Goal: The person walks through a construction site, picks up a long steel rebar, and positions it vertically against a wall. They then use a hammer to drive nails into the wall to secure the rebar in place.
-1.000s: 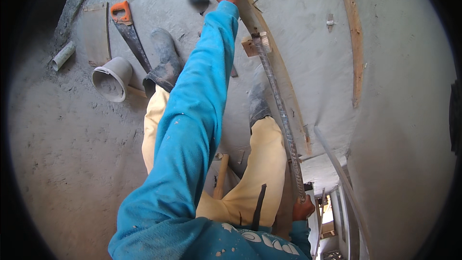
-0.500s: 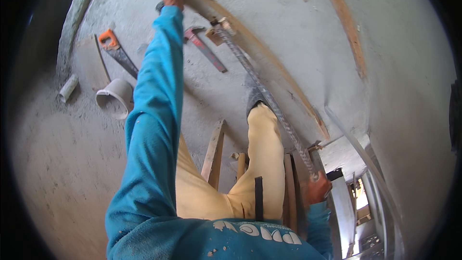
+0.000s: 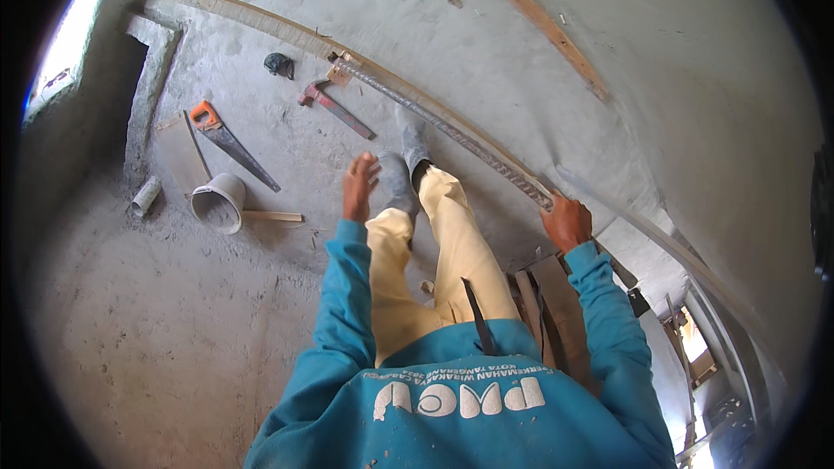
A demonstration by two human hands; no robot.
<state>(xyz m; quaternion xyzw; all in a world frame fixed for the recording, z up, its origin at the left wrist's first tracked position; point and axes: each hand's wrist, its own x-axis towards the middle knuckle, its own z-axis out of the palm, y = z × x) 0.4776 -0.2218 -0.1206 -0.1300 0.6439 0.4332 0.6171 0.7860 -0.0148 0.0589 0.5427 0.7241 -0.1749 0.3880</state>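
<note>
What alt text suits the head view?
A person's right hand holds one end of a long mottled bar beside a wooden board; the open left hand is empty. A hammer, orange-handled saw and pale bucket are on the grey floor.

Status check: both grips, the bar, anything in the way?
Left grip open, empty. Right grip closed on mottled bar at its near end. Bar runs alongside long plank. Red hammer near bar's far end, apart from it.
</note>
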